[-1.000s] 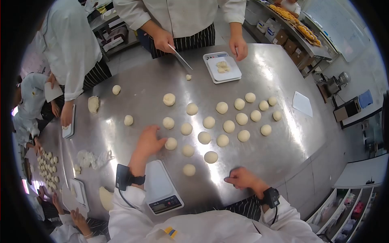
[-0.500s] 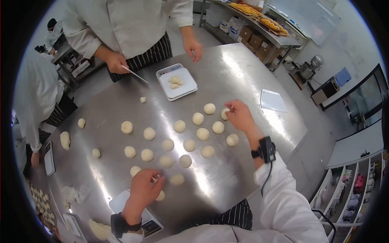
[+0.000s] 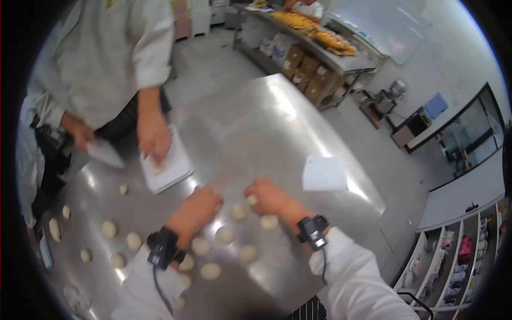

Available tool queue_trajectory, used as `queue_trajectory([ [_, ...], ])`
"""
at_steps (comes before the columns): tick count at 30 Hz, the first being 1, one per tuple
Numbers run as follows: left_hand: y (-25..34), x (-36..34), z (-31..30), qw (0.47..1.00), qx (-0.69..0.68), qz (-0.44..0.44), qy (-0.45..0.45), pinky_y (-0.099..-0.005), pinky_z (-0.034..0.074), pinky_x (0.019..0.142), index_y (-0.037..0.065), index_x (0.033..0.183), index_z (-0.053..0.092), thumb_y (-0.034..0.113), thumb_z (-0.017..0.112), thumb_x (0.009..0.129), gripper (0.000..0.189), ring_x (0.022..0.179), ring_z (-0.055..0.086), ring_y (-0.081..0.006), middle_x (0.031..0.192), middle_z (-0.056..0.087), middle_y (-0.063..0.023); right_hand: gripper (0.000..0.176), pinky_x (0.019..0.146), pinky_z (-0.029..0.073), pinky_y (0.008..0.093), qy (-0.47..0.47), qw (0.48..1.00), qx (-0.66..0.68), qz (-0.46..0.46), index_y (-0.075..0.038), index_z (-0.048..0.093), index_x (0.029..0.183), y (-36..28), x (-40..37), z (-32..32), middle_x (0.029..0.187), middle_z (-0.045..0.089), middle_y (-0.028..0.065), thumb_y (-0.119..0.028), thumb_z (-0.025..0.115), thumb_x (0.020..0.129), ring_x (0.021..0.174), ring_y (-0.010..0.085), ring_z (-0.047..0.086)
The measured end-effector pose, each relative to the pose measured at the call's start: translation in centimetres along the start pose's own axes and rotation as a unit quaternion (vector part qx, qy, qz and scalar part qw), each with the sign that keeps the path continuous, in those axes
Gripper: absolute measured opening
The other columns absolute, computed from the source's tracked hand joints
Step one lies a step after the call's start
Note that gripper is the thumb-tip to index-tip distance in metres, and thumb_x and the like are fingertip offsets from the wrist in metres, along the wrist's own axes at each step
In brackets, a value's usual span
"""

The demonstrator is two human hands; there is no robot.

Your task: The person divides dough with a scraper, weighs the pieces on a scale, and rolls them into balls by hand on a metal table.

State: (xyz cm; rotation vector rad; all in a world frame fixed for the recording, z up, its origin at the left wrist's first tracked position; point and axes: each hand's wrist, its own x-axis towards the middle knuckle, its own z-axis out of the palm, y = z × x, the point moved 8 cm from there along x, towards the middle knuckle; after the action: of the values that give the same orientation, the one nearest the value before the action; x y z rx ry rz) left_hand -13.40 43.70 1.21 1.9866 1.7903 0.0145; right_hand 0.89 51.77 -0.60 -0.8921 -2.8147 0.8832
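My right hand (image 3: 271, 198) is closed round a dough ball (image 3: 252, 200), which shows pale at its fingertips. Across a short gap my left hand (image 3: 196, 209) has its fingers curled down, with a bit of another dough ball (image 3: 218, 207) showing under them; motion blurs this part. Right below my right hand lies a dough ball (image 3: 269, 222) on the steel table (image 3: 240, 133). Others rest nearer me, among them one between my wrists (image 3: 238, 212) and one beside my left wrist (image 3: 201, 246).
A co-worker's hand (image 3: 154, 140) reaches onto a white scale (image 3: 178, 173) with dough on it; their other hand holds a scraper (image 3: 106, 154). A white sheet-like scraper (image 3: 324, 174) lies at the right. More dough pieces (image 3: 109, 229) sit at the left.
My left hand has moved up and right, close to my right hand, which has come inward. The view has shifted. The co-worker's hand has come onto the scale.
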Motion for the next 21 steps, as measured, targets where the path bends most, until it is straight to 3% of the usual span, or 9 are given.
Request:
queue_trajectory([
  [4,-0.3,0.6,-1.0,0.999,-0.03,-0.012,0.006,-0.0409,0.047,0.089,0.012,0.104,0.069,0.008,0.07,0.068,0.036,0.101,0.055,-0.0354,0.103,0.057,-0.0153,0.029,0.086,0.048,0.0414,0.057,0.992,0.109,-0.008,-0.009,0.065,0.1,-1.9,-2.0,-4.9,0.101,0.056,0.0139,-0.01,0.07,0.071,0.101,0.0345,0.056],
  [6,1.3,-0.7,-4.4,0.991,-0.09,-0.004,0.102,-0.0431,0.047,0.088,0.009,0.101,0.066,0.006,0.067,0.07,0.031,0.099,0.056,-0.0367,0.102,0.057,-0.0177,0.032,0.083,0.048,0.0379,0.118,0.964,0.235,-0.044,-0.009,0.064,0.107,-2.8,-4.6,-7.9,0.104,0.054,0.0106,-0.011,0.068,0.076,0.099,0.0292,0.056],
  [7,2.5,-1.7,-5.5,0.992,-0.077,0.001,0.103,-0.0431,0.047,0.088,0.009,0.101,0.066,0.006,0.067,0.07,0.031,0.099,0.056,-0.0367,0.102,0.057,-0.0177,0.032,0.083,0.048,0.0379,0.132,0.961,0.238,-0.048,-0.009,0.064,0.107,-2.8,-6.6,-8.7,0.104,0.054,0.0106,-0.011,0.068,0.076,0.099,0.0292,0.056],
  [10,6.4,-7.5,-8.5,0.961,-0.145,0.011,0.233,-0.0423,0.046,0.087,0.006,0.096,0.064,0.003,0.066,0.067,0.03,0.097,0.054,-0.0365,0.1,0.055,-0.0167,0.035,0.088,0.047,0.0346,0.035,0.951,0.308,-0.021,-0.009,0.062,0.114,-3.0,-13.0,-6.8,0.114,0.056,0.0078,-0.012,0.068,0.08,0.105,0.0241,0.056],
  [13,12.4,-15.2,-4.2,0.957,-0.084,0.034,0.276,-0.0432,0.046,0.083,0.006,0.09,0.064,0.005,0.068,0.065,0.024,0.09,0.055,-0.0356,0.095,0.056,-0.0152,0.04,0.085,0.049,0.0343,-0.036,0.954,0.298,-0.028,-0.01,0.061,0.119,-3.0,-19.9,-0.1,0.12,0.054,0.0099,-0.01,0.064,0.079,0.102,0.0249,0.057],
  [15,15.2,-19.9,1.3,0.977,-0.075,-0.03,0.197,-0.0498,0.042,0.085,0.004,0.095,0.063,0.007,0.061,0.075,0.02,0.097,0.052,-0.0404,0.097,0.058,-0.0206,0.043,0.094,0.046,0.037,-0.088,0.954,0.285,-0.04,-0.009,0.059,0.12,-4.3,-23.4,3.4,0.12,0.054,0.0092,-0.01,0.063,0.077,0.107,0.0277,0.055],
  [18,14.7,-25.6,10.7,0.973,-0.079,-0.129,0.171,-0.0516,0.04,0.087,0.005,0.097,0.061,0.004,0.057,0.072,0.025,0.1,0.049,-0.0434,0.101,0.055,-0.0235,0.045,0.098,0.041,0.0377,-0.036,0.976,0.149,-0.156,-0.009,0.059,0.12,-6.7,-25.9,6.7,0.118,0.055,0.0077,-0.013,0.064,0.075,0.112,0.0274,0.052],
  [19,14.6,-26.8,12.6,0.971,-0.087,-0.143,0.171,-0.0518,0.039,0.088,0.005,0.098,0.061,0.004,0.057,0.072,0.026,0.099,0.05,-0.0433,0.102,0.054,-0.0232,0.045,0.098,0.041,0.0377,-0.034,0.977,0.145,-0.155,-0.009,0.059,0.12,-7.4,-26.4,7.5,0.118,0.055,0.0077,-0.013,0.064,0.075,0.112,0.0274,0.052],
  [21,15.6,-28.2,14.5,0.965,-0.079,-0.139,0.206,-0.0516,0.039,0.088,0.005,0.097,0.061,0.004,0.057,0.072,0.025,0.099,0.05,-0.0425,0.101,0.055,-0.0221,0.033,0.093,0.042,0.0382,0.006,0.976,0.047,-0.211,-0.01,0.063,0.107,-9.8,-26.7,7.7,0.116,0.055,0.0074,-0.016,0.068,0.075,0.113,0.0262,0.051],
])
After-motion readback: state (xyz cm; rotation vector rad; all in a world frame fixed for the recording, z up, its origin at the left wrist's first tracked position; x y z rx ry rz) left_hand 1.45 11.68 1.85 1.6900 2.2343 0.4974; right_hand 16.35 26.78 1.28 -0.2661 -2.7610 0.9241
